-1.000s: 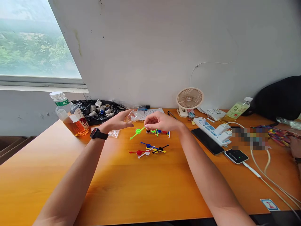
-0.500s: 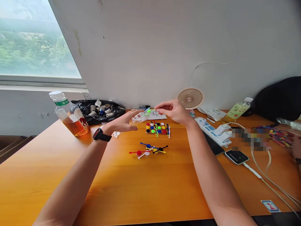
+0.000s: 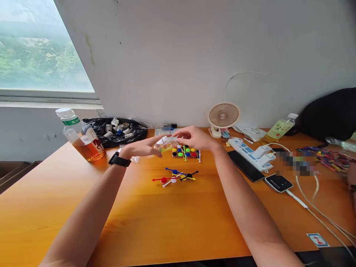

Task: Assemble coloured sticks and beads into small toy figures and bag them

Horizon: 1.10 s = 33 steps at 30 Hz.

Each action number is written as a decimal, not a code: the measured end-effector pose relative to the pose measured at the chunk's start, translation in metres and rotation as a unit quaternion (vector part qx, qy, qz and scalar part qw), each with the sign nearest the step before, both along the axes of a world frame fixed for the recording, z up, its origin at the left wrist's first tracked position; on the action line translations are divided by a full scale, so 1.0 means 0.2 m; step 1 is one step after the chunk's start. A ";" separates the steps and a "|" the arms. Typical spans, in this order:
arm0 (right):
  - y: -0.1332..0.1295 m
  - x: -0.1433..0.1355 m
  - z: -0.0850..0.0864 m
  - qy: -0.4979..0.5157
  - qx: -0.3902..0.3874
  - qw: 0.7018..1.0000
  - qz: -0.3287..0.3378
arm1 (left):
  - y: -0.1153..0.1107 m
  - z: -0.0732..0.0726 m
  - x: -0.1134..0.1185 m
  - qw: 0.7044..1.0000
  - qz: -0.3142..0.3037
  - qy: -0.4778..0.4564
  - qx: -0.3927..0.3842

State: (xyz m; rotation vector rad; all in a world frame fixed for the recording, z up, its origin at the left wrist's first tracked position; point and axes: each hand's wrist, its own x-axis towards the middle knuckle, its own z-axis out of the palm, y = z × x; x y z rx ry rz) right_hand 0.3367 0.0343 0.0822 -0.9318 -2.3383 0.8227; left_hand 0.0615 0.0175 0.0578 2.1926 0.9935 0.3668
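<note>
Between my two hands a clear plastic bag (image 3: 167,141) is stretched, with something bright green inside it. My left hand (image 3: 144,147), wearing a black watch on the wrist, grips the bag's left side between thumb and fingers. My right hand (image 3: 194,138) pinches the bag's right edge; its fingertips are partly hidden by the bag. Below the hands, several arrow spinners lie on the table in a loose cluster: a red spinner (image 3: 164,180), a blue spinner (image 3: 175,172), a black spinner (image 3: 189,176), plus white and yellow ones. Just behind, coloured discs and arrows (image 3: 188,152) lie grouped.
A bottle of amber drink (image 3: 90,146) and a black plastic bag (image 3: 139,130) with rolls stand at left. On the right are a small fan (image 3: 224,115), a power strip (image 3: 250,152), a phone (image 3: 246,165), cables and another bottle (image 3: 280,128). A person's arm shows at the right edge.
The right hand has come down and left, nearer the left hand. The bag has lowered and bunched up between them, the green inside it now lower and further left.
</note>
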 end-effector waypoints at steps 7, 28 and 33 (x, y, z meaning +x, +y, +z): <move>0.03 0.01 -0.06 -0.237 -0.051 0.970 -0.018 | 0.04 -0.04 -0.07 0.998 0.021 0.033 -0.038; 0.04 0.05 -0.07 -0.213 -0.088 0.973 0.034 | 0.05 -0.04 -0.15 0.999 0.012 0.029 -0.019; 0.01 0.11 0.03 -0.094 0.001 0.995 -0.041 | 0.04 -0.04 -0.12 0.999 0.001 0.043 0.003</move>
